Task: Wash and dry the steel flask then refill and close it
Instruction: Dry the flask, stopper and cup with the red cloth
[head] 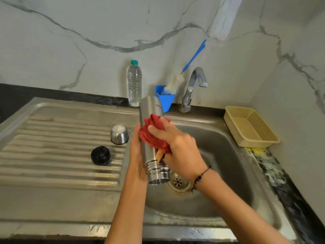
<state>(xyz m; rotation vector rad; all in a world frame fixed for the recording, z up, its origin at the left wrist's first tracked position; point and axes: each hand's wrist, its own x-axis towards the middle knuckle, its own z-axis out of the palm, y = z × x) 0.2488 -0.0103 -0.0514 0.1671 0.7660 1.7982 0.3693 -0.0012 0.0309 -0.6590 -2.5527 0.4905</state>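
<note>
The steel flask [149, 110] hangs upside down over the sink basin [228, 155], its open threaded mouth pointing down toward the drain. My left hand [136, 152] grips the flask's body from the left side. My right hand [177, 143] holds a bunched red cloth [153, 136] pressed against the flask's middle. On the draining board stand the black stopper [100, 155] and the steel cup lid [119, 134], the lid upside down. A clear plastic water bottle [134, 83] with a teal cap stands at the back wall.
A chrome tap [193, 85] rises behind the basin. A blue holder [165, 97] beside it carries a blue-handled bottle brush [175, 80]. A yellow plastic basket [249, 127] sits on the right counter. The ribbed draining board [58, 147] stretches left.
</note>
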